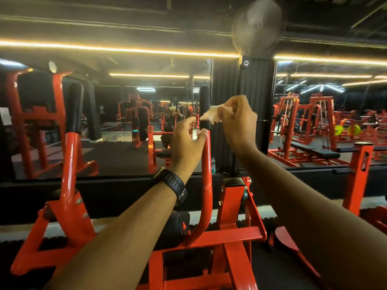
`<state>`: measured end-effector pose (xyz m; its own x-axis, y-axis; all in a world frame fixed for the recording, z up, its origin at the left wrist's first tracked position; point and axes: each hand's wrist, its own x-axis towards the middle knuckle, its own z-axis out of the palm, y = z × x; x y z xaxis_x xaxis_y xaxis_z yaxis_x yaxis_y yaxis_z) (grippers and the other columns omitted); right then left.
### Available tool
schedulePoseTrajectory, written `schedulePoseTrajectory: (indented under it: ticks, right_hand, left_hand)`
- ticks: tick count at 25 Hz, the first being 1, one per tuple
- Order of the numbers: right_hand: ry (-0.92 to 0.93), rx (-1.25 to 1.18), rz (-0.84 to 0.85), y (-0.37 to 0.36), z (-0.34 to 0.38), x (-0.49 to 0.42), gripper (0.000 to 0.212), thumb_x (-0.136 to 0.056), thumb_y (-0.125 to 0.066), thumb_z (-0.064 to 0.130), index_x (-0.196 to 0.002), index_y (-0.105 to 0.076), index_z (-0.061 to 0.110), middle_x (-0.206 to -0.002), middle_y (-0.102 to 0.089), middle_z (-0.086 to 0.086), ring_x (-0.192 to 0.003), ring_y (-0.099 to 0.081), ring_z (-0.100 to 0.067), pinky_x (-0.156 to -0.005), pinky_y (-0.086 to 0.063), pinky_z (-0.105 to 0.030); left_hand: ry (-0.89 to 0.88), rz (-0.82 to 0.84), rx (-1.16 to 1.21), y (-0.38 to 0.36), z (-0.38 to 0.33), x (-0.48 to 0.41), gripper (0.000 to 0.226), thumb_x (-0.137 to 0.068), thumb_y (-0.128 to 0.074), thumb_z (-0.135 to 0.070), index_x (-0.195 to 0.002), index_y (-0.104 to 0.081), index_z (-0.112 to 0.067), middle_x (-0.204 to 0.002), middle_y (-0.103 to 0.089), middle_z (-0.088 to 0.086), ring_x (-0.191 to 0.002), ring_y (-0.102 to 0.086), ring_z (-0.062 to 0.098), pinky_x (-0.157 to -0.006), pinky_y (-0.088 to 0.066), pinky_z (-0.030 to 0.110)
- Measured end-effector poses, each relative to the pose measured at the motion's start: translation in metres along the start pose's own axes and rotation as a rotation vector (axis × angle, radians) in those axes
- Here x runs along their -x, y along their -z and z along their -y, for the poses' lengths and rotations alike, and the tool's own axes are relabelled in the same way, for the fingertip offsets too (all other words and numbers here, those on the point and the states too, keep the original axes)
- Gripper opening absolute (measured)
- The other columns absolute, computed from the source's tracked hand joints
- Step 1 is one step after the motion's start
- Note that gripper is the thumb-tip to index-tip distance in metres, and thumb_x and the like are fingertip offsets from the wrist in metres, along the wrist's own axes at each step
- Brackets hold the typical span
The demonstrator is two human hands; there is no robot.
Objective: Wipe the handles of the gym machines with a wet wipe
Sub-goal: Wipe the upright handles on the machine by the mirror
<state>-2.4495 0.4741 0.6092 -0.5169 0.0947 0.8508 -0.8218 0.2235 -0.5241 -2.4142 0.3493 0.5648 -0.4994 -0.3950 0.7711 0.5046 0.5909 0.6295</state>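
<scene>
While the right hand (238,124) pinches the wet wipe (211,115), the left hand (186,143) — seemingly empty — hovers loosely curled.

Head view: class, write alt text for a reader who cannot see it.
A person's right hand holds a crumpled wet wipe by the black handle of a red gym machine. The left hand rests on the red bar just below.
</scene>
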Motion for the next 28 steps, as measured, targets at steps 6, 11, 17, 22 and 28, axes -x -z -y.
schedulePoseTrajectory:
  ticks: [6, 11, 17, 22, 28]
  right_hand:
    - [0.085, 0.175, 0.155, -0.040, -0.023, -0.013, 0.025, -0.105, -0.044, 0.017, -0.127, -0.054, 0.014, -0.096, -0.066, 0.003, -0.071, -0.065, -0.006, -0.063, -0.058, -0.024]
    - [0.145, 0.205, 0.206, -0.051, -0.047, 0.006, 0.025, -0.106, -0.045, 0.023, -0.125, -0.059, 0.014, -0.094, -0.068, -0.001, -0.073, -0.067, -0.008, -0.066, -0.060, -0.028]
    - [0.024, 0.122, 0.147, -0.060, -0.049, -0.021, 0.025, -0.107, -0.041, 0.024, -0.106, -0.064, 0.012, -0.071, -0.060, 0.004, -0.055, -0.056, -0.006, -0.047, -0.047, -0.020]
    - [0.404, 0.192, 0.210, -0.052, -0.077, -0.026, 0.025, -0.106, -0.046, 0.022, -0.114, -0.066, 0.008, -0.132, -0.064, -0.011, -0.084, -0.068, -0.007, -0.073, -0.052, -0.011]
    - [1.036, 0.406, 0.480, -0.039, -0.100, -0.077, 0.036, -0.101, -0.044, 0.019, -0.128, -0.061, 0.002, -0.143, -0.053, -0.019, -0.130, -0.054, -0.030, -0.103, -0.050, -0.040]
  left_hand:
    - [-0.053, 0.218, -0.140, -0.031, 0.018, 0.008, 0.072, -0.099, -0.059, -0.014, -0.159, -0.018, -0.017, -0.153, -0.042, 0.009, -0.116, -0.054, 0.005, -0.087, -0.044, 0.004]
    - [-0.059, 0.274, -0.227, -0.044, 0.049, 0.022, 0.077, -0.100, -0.056, -0.014, -0.160, -0.009, -0.019, -0.147, -0.046, 0.020, -0.122, -0.058, 0.033, -0.094, -0.055, 0.038]
    - [-0.067, 0.215, -0.212, -0.053, 0.049, 0.016, 0.085, -0.102, -0.055, -0.023, -0.157, 0.009, -0.032, -0.167, -0.014, 0.004, -0.143, -0.038, 0.019, -0.091, -0.047, 0.014]
    - [-0.045, 0.184, -0.231, -0.056, 0.048, 0.013, 0.089, -0.102, -0.054, -0.018, -0.152, 0.018, -0.037, -0.168, -0.002, -0.002, -0.149, -0.027, 0.019, -0.086, -0.042, 0.004]
    - [-0.078, 0.137, -0.270, -0.056, 0.048, 0.020, 0.083, -0.102, -0.054, -0.022, -0.157, 0.006, -0.034, -0.168, -0.009, -0.006, -0.143, -0.031, 0.010, -0.101, -0.043, 0.012]
